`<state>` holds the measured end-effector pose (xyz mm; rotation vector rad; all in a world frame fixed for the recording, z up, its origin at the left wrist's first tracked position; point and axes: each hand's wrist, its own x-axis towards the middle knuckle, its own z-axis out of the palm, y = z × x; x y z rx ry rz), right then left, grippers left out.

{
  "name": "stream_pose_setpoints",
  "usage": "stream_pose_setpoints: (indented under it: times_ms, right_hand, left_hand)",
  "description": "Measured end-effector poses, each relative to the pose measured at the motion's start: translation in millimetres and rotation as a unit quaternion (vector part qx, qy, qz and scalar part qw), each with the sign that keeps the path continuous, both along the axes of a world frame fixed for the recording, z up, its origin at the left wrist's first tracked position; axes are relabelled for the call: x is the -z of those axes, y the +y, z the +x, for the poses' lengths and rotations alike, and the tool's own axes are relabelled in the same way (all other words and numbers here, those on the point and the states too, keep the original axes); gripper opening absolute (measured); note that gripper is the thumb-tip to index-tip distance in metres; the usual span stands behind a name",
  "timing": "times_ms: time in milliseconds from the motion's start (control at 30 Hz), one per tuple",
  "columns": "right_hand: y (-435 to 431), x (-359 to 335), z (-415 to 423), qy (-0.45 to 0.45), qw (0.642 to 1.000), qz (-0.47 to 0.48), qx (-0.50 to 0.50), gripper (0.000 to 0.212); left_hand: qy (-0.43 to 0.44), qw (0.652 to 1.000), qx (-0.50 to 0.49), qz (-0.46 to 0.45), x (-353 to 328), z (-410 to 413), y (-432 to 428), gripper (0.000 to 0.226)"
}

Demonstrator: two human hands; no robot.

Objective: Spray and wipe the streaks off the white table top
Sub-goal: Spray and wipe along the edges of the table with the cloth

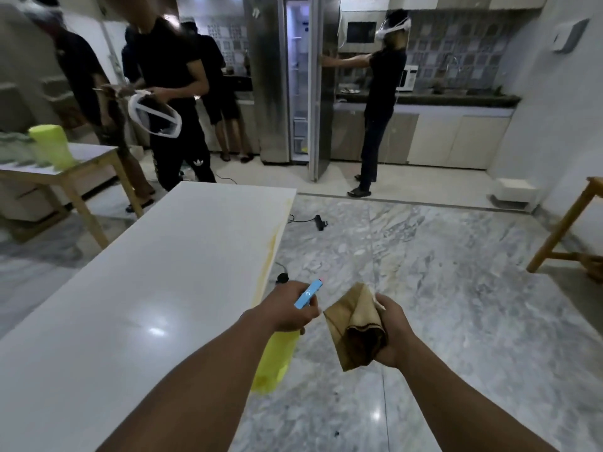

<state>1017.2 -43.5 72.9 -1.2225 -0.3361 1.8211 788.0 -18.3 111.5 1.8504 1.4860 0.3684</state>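
left hand (pixel 287 309): closed around the neck of a spray bottle (pixel 277 355); yellow-green body hangs below the fist, blue nozzle (pixel 308 293) is pointed toward 1 o'clock.
right hand (pixel 390 331): a crumpled brown cloth (pixel 354 327) is gripped, bunched against the palm, with a loose corner sticking up toward 12 o'clock.
hands vs bench: both are held off the right edge of the white bench (pixel 137 288), over the grey marble floor (pixel 424 272); bottle body is seen just beside the bench edge.
bench: runs from 7 o'clock to 12 o'clock; glossy top, ceiling light is reflected near the left forearm. Yellowish streaks (pixel 277 236) are seen along the right edge toward the far corner.
floor: black cable and small black device (pixel 319 221) at 12 o'clock beyond the hands.
background: a second bench (pixel 94 158) with a green tub (pixel 52 145) at 10 o'clock; open fridge (pixel 298 79) at 12 o'clock; several people standing in dark clothes.
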Motion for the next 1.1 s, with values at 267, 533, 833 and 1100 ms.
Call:
stream_pose_setpoints:
  times_ms: [267,533,833,1100]
  right_hand:
    - [141,-33,-4,0.061,0.996,0.009,-0.057,0.059]
    - [339,-6,-46,0.105,0.992,-0.021,-0.064,0.065]
    - [466,-2,-76,0.222,0.975,-0.006,0.014,0.074]
    - [574,13,-116,0.194,0.977,-0.023,-0.082,0.068]
  left_hand:
    - [0.013,0.996,-0.013,-0.082,-9,22,113,0.023]
    - [0.031,0.990,0.021,-0.135,7,-24,310,0.025]
    - [0.027,0.990,0.008,-0.136,-1,-64,443,0.016]
    - [0.019,0.988,-0.046,-0.147,15,-91,519,0.019]
